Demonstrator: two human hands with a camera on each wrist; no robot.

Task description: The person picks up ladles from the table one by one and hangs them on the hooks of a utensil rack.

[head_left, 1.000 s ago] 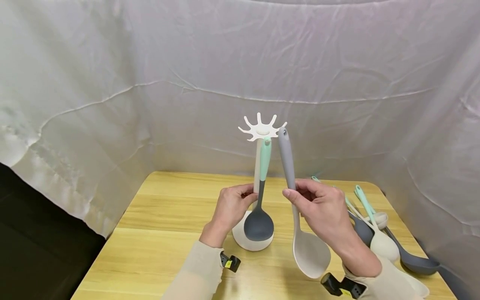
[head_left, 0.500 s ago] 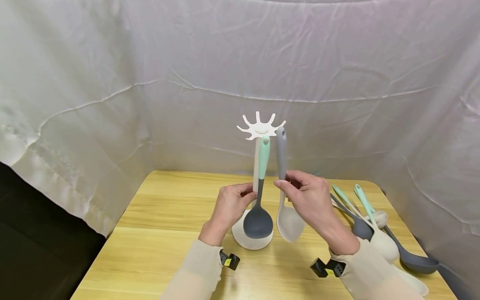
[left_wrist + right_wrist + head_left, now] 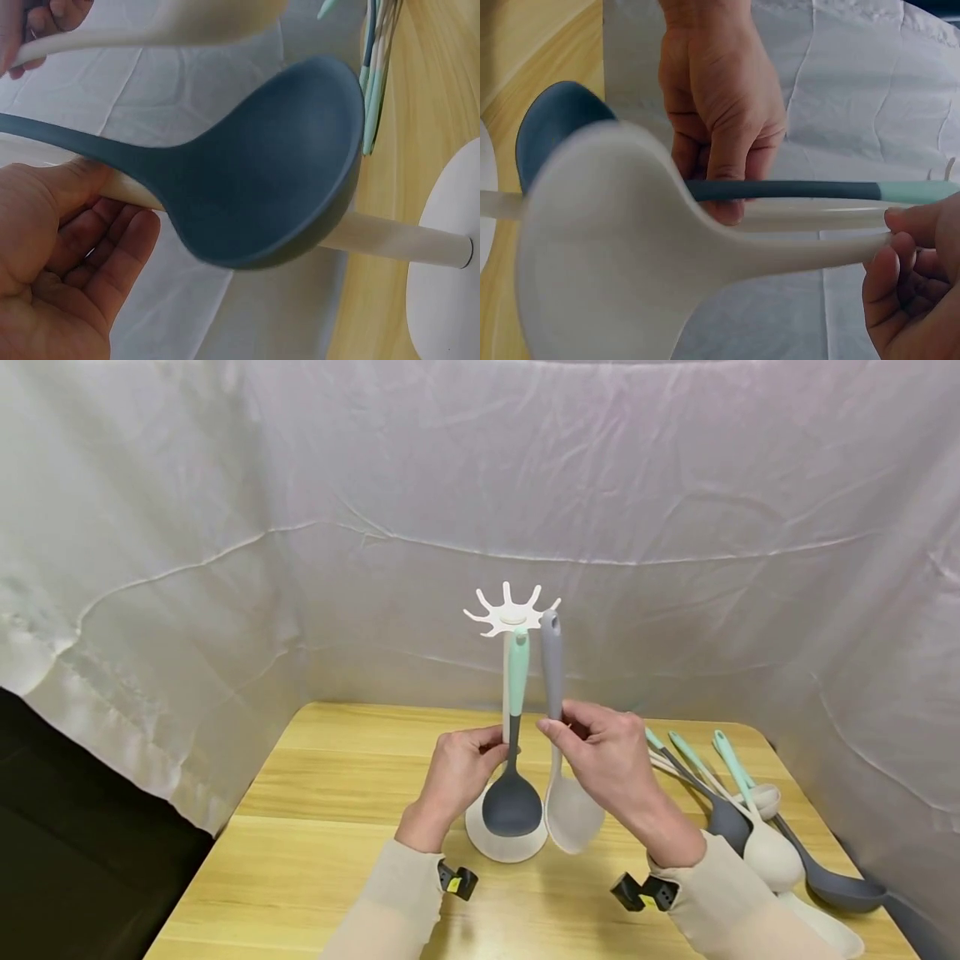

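Observation:
A white utensil stand [image 3: 491, 847] with a ring of hooks [image 3: 512, 612] at its top stands mid-table. My left hand [image 3: 456, 768] grips its pole, fingers behind it in the left wrist view. From a front hook hangs a dark grey ladle [image 3: 512, 807] with a mint handle, its bowl in front of the base. My right hand [image 3: 611, 756] pinches a white ladle [image 3: 576, 817] just below its grey handle, bowl downward, right of the hanging one. The holed top of that grey handle [image 3: 551, 647] overlaps the stand's right-hand hooks in the head view.
Right of the hands, several utensils lie in a pile on the wooden table [image 3: 337, 793]: a dark ladle [image 3: 843, 887], a white utensil [image 3: 772, 858] with a mint handle and others. Pale fabric [image 3: 420, 610] hangs close behind the table and along both sides.
My right hand has carried the white ladle leftward, its handle top now at the hooks. The stand, with my left hand on it, has shifted slightly left at the top.

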